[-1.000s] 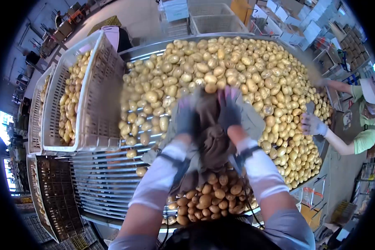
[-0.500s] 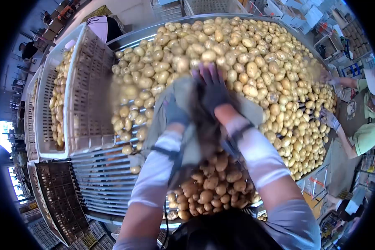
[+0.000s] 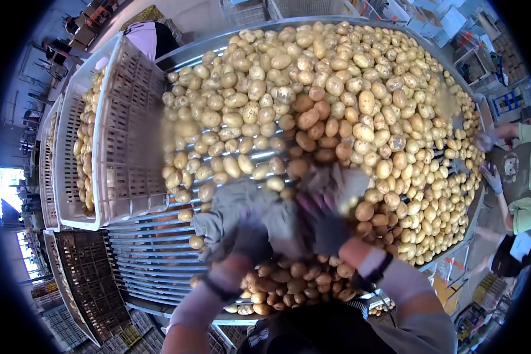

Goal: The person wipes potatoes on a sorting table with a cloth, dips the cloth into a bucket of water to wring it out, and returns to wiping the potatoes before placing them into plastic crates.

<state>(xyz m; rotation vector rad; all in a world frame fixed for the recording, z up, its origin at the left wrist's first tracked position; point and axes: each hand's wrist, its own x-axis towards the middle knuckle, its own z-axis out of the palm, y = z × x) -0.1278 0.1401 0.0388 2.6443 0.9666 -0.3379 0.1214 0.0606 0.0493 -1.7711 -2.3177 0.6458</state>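
A grey-brown cloth [image 3: 233, 206] lies bunched over the potatoes [image 3: 324, 76] at the near middle of the metal roller table. My left hand [image 3: 252, 239], in a dark glove, presses on the cloth; its fingers are blurred and partly lost in the folds. To the right, my right hand [image 3: 324, 227], also gloved, rests on the darker bunched part with fingers spread and pink fingertips showing, somewhat smeared by motion. Browner, wet-looking potatoes [image 3: 315, 118] lie just beyond the cloth, and more are heaped between my forearms and body.
White crates [image 3: 130, 130] of potatoes stand along the left side. Bare metal rollers [image 3: 153, 259] show at the near left. Another person's gloved hands [image 3: 492, 179] are at the table's right edge. Dark crates [image 3: 88, 283] stand lower left. A person in pink stands beyond the crates.
Both my hands and the cloth have moved back toward my body. Brown potatoes now show where the cloth and hands were. The other person's hands have shifted at the right edge.
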